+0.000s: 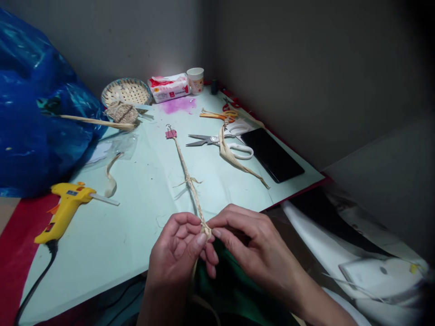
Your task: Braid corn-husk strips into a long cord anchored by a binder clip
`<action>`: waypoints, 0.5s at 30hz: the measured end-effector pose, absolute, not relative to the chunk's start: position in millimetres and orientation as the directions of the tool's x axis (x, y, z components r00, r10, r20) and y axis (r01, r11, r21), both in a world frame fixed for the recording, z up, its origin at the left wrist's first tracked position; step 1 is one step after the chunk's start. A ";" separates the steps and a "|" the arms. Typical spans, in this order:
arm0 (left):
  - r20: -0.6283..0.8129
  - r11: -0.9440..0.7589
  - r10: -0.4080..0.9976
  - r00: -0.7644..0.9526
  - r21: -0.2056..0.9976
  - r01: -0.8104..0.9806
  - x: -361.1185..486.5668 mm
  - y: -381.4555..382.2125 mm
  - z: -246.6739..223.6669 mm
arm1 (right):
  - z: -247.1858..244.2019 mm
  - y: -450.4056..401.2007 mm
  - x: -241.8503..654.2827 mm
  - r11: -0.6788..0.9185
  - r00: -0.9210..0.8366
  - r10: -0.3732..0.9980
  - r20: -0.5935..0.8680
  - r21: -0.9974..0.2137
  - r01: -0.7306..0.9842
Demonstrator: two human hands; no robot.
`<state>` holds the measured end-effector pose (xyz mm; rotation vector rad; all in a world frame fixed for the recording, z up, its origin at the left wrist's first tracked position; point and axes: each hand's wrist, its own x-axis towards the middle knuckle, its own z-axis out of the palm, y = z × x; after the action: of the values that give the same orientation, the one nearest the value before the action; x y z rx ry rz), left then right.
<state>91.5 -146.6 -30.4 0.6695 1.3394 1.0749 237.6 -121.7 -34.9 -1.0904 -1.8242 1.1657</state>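
Observation:
A thin braided cord [186,174] of pale straw-like fibre runs from a pink binder clip [171,134] on the table down to my hands. My left hand [181,246] pinches its near end between thumb and fingers. From the other side, my right hand [251,244] grips the same end with thumb and index finger. Loose strands stick out about halfway along the cord. Below my fingers a pale strip hangs toward my lap; part of it is hidden.
White-handled scissors [214,140], a dry husk strip [234,158] and a black phone [273,155] lie to the right. A yellow glue gun [66,210] lies left, before a blue plastic bag [44,108]. A woven basket [125,93], tissue pack [170,88] and paper cup [195,81] stand behind.

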 end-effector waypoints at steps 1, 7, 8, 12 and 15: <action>-0.424 0.395 0.898 -0.113 0.893 -0.216 92.2 -146.9 -29.8 | -34.7 -122.2 237.8 0.255 -0.404 0.906 0.129 -0.926 0.277; -0.364 0.333 0.906 -0.218 0.928 -0.165 100.3 -149.0 -24.2 | -31.3 -122.6 237.6 0.355 -0.441 0.878 0.186 -0.871 0.340; -0.354 0.324 0.903 -0.244 0.933 -0.153 102.2 -149.4 -23.4 | -30.4 -121.9 237.2 0.372 -0.447 0.872 0.198 -0.862 0.345; -0.305 0.288 0.887 -0.347 0.952 -0.100 108.4 -150.4 -23.0 | -28.4 -118.6 235.7 0.392 -0.437 0.871 0.226 -0.856 0.338; -0.258 0.252 0.890 -0.375 0.965 -0.066 109.5 -150.4 -25.8 | -31.2 -117.9 235.7 0.367 -0.416 0.880 0.230 -0.885 0.288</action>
<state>109.5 -150.4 -25.8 0.7874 1.5885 1.2840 235.7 -117.9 -31.2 -1.0130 -1.8983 1.0288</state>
